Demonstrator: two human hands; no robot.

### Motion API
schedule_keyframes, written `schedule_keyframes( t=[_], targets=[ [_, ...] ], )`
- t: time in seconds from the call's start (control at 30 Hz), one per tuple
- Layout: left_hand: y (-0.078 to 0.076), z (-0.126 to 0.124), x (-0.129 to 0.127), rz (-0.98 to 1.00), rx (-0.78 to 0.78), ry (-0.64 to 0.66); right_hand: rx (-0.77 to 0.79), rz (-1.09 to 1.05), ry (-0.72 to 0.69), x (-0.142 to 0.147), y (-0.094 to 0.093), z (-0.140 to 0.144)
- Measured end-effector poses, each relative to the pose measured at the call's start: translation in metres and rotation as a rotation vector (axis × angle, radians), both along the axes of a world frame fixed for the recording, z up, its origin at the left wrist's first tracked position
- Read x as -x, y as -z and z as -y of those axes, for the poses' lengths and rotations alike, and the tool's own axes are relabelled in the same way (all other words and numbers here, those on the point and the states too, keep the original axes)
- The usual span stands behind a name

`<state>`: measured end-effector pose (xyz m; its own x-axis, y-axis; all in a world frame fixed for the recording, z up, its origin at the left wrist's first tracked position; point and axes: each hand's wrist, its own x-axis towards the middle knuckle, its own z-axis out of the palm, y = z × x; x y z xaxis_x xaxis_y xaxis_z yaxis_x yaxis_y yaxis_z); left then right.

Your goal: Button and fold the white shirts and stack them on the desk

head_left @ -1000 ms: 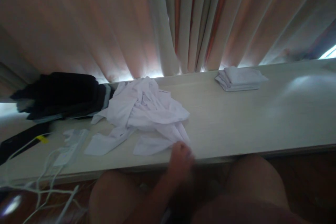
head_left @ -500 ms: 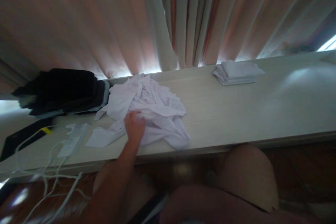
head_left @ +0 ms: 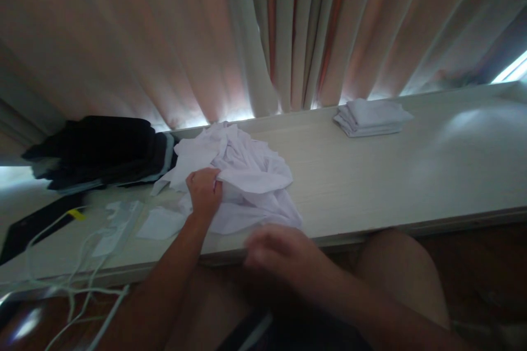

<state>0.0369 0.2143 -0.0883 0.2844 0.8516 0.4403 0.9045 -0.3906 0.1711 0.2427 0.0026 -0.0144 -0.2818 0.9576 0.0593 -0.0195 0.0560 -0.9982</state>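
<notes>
Right now the person's left hand (head_left: 205,193) is clenched on a bunch of the crumpled white garment (head_left: 241,178), fingers curled into the cloth at the heap's left side. That garment lies in a loose mound on the pale wooden table (head_left: 370,175), a little left of the middle, reaching from the near edge almost to the far edge by the curtain.

Nearer, the right hand (head_left: 280,252) is blurred and sits at the near edge of the table, just beside the near-right corner of the white heap. Its fingers look spread and point left, but I cannot tell whether it holds any cloth or even touches it.

Farther right, well apart from the heap, a small stack of folded white cloth (head_left: 373,117) rests at the far edge of the table. On the far left lies a pile of dark clothing (head_left: 99,151), its right end just beside the white garment. Near that, a white power strip (head_left: 117,219) lies on the table with white cables (head_left: 69,263) trailing off the near left edge, and a flat black object with a yellow tag (head_left: 39,222) lies to the left of it. Striped curtains (head_left: 263,33) hang along the far side, with light showing under the hem.
</notes>
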Motion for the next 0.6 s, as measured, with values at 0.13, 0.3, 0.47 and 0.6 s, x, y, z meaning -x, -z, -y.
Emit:
schedule_keyframes(
  t=[0.13,0.3,0.47,0.6],
  targets=[
    [0.032,0.075,-0.028,0.156,0.079,0.305,0.5,-0.526,0.155,0.022,0.068,-0.032],
    [0.072,0.176,-0.047,0.304,0.176,0.562,0.698,-0.916,0.295,0.02,0.093,-0.045],
    [0.079,0.198,-0.013,0.377,0.149,0.375,0.621,-0.884,0.497,-0.026,0.083,-0.025],
    [0.086,0.146,0.025,0.394,0.055,-0.015,0.463,-0.575,0.58,-0.081,0.087,0.015]
  ],
)
